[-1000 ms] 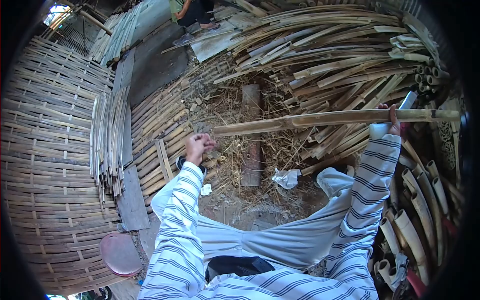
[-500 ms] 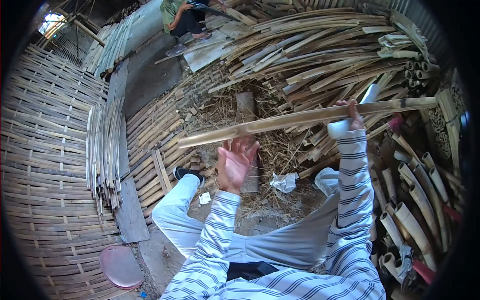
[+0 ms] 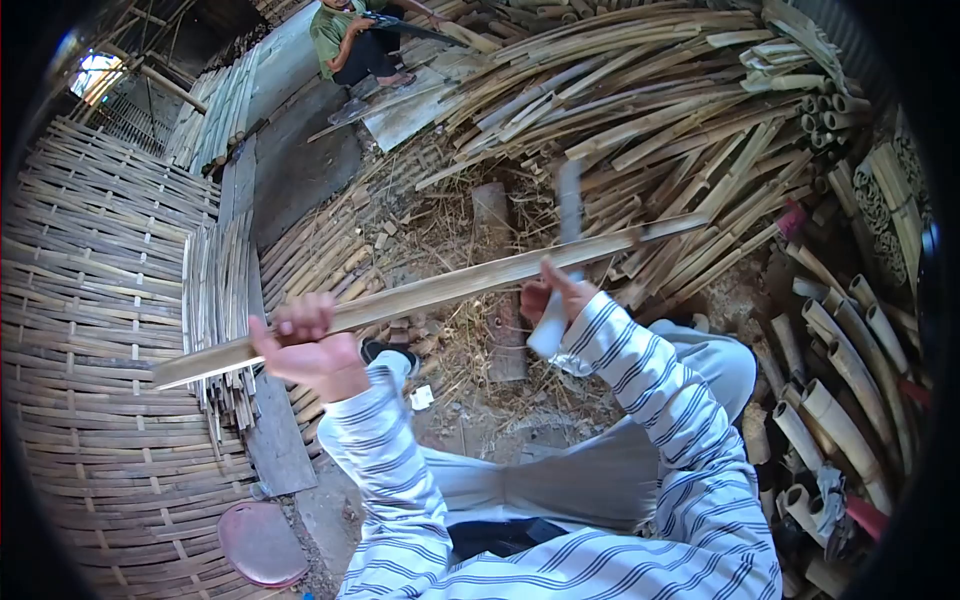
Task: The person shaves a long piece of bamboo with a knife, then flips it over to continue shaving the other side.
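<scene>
A long split bamboo strip [image 3: 440, 292] lies slantwise across the view in front of me, its right end higher than its left. Near its left end, my left hand [image 3: 312, 350] is closed round it. My right hand [image 3: 556, 300] sits at the strip's near edge, right of its middle, closed on a knife. The grey knife blade [image 3: 570, 200] points away from me beyond the strip, and its pale handle [image 3: 547, 332] juts out below the fingers. Where the strip crosses the knife, part of the knife is hidden.
A wooden block [image 3: 490, 215] lies among shavings between my legs. Bamboo strips [image 3: 600, 90] are heaped ahead, and cut bamboo tubes [image 3: 840, 440] stand at right. Woven bamboo matting [image 3: 110, 330] covers the left. Another person [image 3: 355, 45] crouches at the back with a long dark tool.
The bamboo strip has shifted left and towards me. My left hand, open below it before, is now closed round its left part. My right hand with the knife has moved left along it.
</scene>
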Demonstrator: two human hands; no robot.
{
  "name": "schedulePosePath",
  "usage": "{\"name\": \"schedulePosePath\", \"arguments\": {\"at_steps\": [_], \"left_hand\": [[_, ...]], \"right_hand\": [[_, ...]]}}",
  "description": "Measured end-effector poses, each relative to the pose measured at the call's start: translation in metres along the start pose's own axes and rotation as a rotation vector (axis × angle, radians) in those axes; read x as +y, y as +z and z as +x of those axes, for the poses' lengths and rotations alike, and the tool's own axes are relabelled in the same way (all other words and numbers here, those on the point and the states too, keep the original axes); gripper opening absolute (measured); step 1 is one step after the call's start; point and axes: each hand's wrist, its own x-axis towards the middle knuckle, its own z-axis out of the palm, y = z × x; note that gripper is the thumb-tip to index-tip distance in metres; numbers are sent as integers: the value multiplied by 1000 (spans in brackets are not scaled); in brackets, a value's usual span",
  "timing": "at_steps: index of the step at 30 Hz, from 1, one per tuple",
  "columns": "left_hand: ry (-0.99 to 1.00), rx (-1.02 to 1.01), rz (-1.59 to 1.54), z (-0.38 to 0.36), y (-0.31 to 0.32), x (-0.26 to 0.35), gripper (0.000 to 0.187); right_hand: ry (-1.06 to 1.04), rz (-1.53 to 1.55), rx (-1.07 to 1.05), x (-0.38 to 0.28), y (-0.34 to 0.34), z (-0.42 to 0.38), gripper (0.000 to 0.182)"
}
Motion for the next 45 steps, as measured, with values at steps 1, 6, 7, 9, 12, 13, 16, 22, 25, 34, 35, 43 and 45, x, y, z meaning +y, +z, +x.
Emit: {"name": "schedulePosePath", "arguments": {"at_steps": [1, 6, 7, 9, 12, 13, 16, 22, 25, 34, 35, 43, 45], "left_hand": [[31, 13, 27, 0, 11, 19, 45], [239, -65, 259, -1, 47, 83, 43], [266, -93, 283, -1, 52, 87, 41], [313, -122, 339, 0, 55, 86, 40], [347, -159, 417, 6, 57, 65, 40], [342, -178, 443, 11, 55, 56, 40], [308, -218, 496, 24, 47, 27, 40], [222, -214, 531, 37, 44, -19, 39], [233, -189, 555, 43, 55, -28, 38], [266, -137, 615, 53, 75, -49, 36], [272, -135, 634, 53, 78, -53, 37], [413, 3, 694, 60, 98, -83, 38], [391, 3, 687, 59, 92, -81, 38]], "right_hand": [[39, -30, -49, 15, -2, 2, 48], [459, -360, -32, 85, -23, 9, 28], [532, -371, 0, 104, -38, 19, 27], [675, -441, -49, 135, -76, 34, 19], [612, -734, 147, 155, -116, 49, 17], [504, -1033, 107, 155, -121, 52, 19], [173, -925, 235, 154, -153, 66, 23], [7, -1460, 287, 91, -137, 60, 56], [-45, -1472, 387, 81, -103, 56, 57], [-539, -1042, 219, 86, -3, 81, 50], [-548, -1057, 220, 92, 0, 88, 50], [-211, -1234, 351, 162, -36, 162, 55], [-340, -1229, 322, 164, -35, 154, 50]]}}
